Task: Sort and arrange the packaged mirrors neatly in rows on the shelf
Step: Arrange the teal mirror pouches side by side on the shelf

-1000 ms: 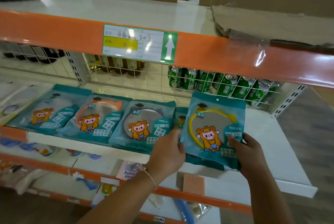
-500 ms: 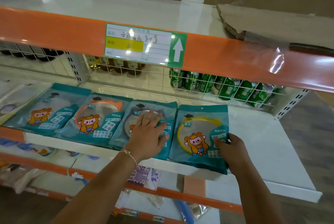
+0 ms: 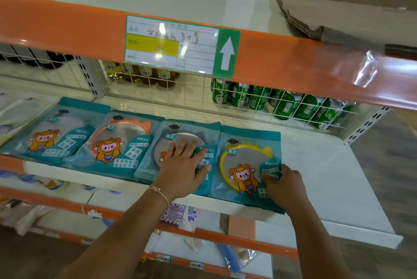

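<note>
Pressing: left hand [image 3: 182,170] flat, third mirror pack [image 3: 176,141] | right hand [image 3: 283,185] pinching yellow-rimmed pack [image 3: 246,161]

Third mirror pack [image 3: 180,134] — cartoon mostly hidden under left hand [image 3: 182,166]; price label [image 3: 171,44] handwriting blurred — unreadable.

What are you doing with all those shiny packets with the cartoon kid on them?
A person is lining up packaged mirrors in a row on a white shelf. The left hand lies flat on the third packet, and the right hand grips the lower right corner of the yellow-rimmed mirror packet at the end of the row. Two more packets, one with an orange-rimmed mirror, lie to the left.
</note>
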